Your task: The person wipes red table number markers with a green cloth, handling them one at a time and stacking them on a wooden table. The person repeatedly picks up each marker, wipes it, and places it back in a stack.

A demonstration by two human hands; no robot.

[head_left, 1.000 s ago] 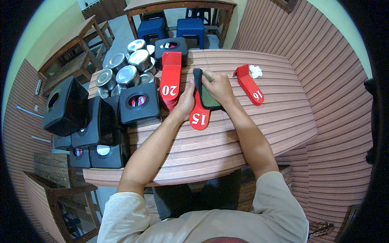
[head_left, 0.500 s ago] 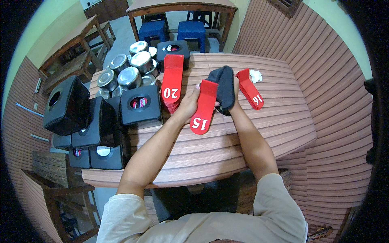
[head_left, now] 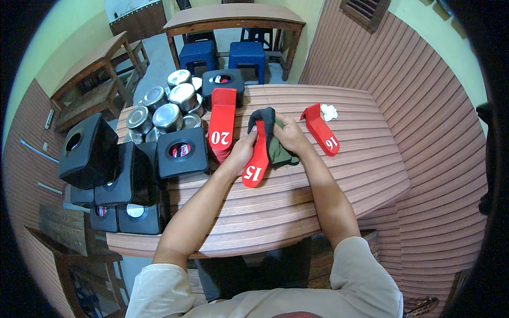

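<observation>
In my left hand (head_left: 243, 152) is a red table number sign (head_left: 256, 164) with white numerals, gripped along its left edge. My right hand (head_left: 291, 137) holds a black and green cloth (head_left: 278, 149), bunched and folded over the sign's upper end. The cloth covers part of the sign's right side. Just left of my left hand lies a stack of similar red signs (head_left: 222, 119), its top one bent at the far end. A smaller red group of signs (head_left: 323, 135) rests right of my right hand, beside a crumpled white tissue (head_left: 329, 112).
Black tissue boxes (head_left: 183, 161) with round openings are piled on the table's left side. Behind them stand several metal canisters (head_left: 167, 117) heaped together. Beyond the striped wood table (head_left: 366, 175) are two blue stools (head_left: 247, 55) and another table (head_left: 233, 17). A ribbed wall (head_left: 440, 175) borders the right.
The cloth has come over the sign's upper end, and its green side now shows. My right hand has moved left and nearer, onto the cloth by the sign.
</observation>
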